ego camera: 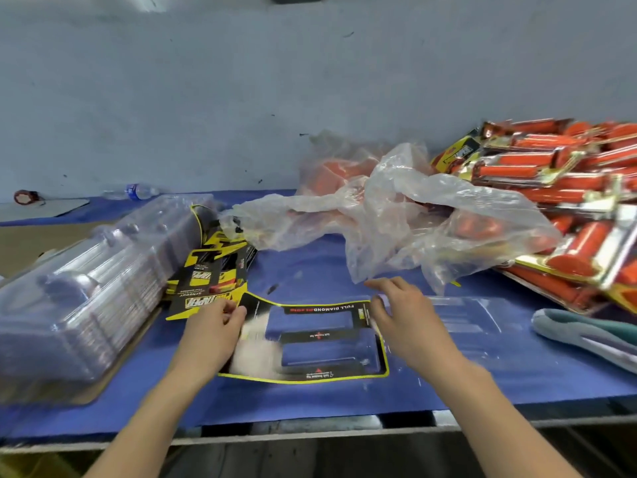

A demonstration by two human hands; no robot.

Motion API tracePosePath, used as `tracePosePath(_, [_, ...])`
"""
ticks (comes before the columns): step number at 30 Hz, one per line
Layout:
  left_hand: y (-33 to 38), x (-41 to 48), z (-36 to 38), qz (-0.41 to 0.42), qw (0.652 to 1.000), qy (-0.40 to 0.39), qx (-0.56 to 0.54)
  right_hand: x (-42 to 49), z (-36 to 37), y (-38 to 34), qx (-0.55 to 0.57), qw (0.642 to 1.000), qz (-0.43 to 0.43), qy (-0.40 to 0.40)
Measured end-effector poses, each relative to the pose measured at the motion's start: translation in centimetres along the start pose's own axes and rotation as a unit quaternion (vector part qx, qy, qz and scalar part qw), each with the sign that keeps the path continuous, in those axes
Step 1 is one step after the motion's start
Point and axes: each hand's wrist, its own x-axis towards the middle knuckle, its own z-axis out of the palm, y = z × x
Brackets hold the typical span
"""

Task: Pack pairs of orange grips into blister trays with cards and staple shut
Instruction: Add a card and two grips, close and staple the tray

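A black and yellow card (320, 310) with two window cut-outs lies on an open clear blister tray (458, 326) in the middle of the blue table. My left hand (213, 332) pinches the card's left end. My right hand (403, 319) grips its right end where card and tray fold meet. Loose orange grips (475, 229) sit inside a crumpled clear plastic bag (396, 215) behind the card. No grip lies in the tray.
A tall stack of empty clear blister trays (79, 294) fills the left. More cards (210, 274) lie beside it. Finished packs of orange grips (568, 188) pile up at the right. A grey-green cloth (586, 329) lies at the right edge. A water bottle (138, 191) rests by the wall.
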Motion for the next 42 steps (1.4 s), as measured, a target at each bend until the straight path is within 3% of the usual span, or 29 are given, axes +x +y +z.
tracePosePath(8, [-0.1,-0.6,-0.1,0.018,0.989,0.046,0.137,-0.3,1.6,0.8,-0.053,0.996,-0.032,-0.066])
tracePosePath(14, [-0.7,-1.0,0.0,0.069,0.99,0.001,0.126,0.1,1.9,0.9,-0.04,0.996,-0.03,-0.073])
tracePosePath(16, [-0.7,-1.4,0.1,0.075,0.982,0.007,0.174,0.1,2.2,1.0,-0.043,0.996,-0.034,-0.071])
tracePosePath(19, [-0.5,-2.1,0.4,0.154,0.958,0.046,0.235,0.1,2.5,1.3,-0.057,0.995,-0.04,-0.066])
tracePosePath(22, [-0.2,-2.2,1.1,0.215,0.957,-0.024,0.194,0.3,2.8,1.6,-0.06,0.995,-0.045,-0.06])
tracePosePath(27, [-0.9,-2.2,1.8,0.213,0.956,-0.083,0.182,0.0,2.9,1.9,-0.063,0.996,-0.051,-0.041])
tracePosePath(32, [-0.7,-1.2,1.3,0.211,0.974,-0.027,0.071,-0.3,2.8,1.9,-0.067,0.996,-0.046,-0.034])
tracePosePath(35, [-1.8,0.8,1.0,0.18,0.982,0.016,0.062,-0.5,2.9,1.8,-0.074,0.996,-0.04,-0.041])
tracePosePath(42, [-5.4,5.5,0.4,0.109,0.991,-0.007,0.078,-1.0,2.7,1.3,-0.089,0.994,-0.043,-0.034])
